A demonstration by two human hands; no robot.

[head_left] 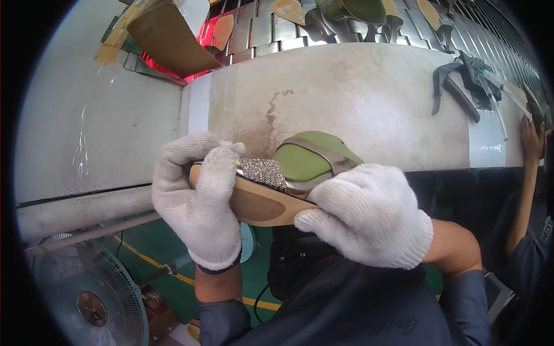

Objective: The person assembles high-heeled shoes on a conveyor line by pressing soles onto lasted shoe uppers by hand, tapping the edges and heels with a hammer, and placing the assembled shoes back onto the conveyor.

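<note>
The white-gloved left hand [199, 190] and right hand [369, 216] grip a glittery-strapped, tan-soled sandal [259, 206]; slackened pressure could drop it.

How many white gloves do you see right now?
2: one on the left hand, one on the right hand, both holding the shoe. The co-worker's visible hand is bare; the other is hidden.

Left fingers [216, 179] hid part of the sole [257, 206]; right fingers [316, 224] hid more. Far right of them, the edge cut off a co-worker [524, 202].
</note>
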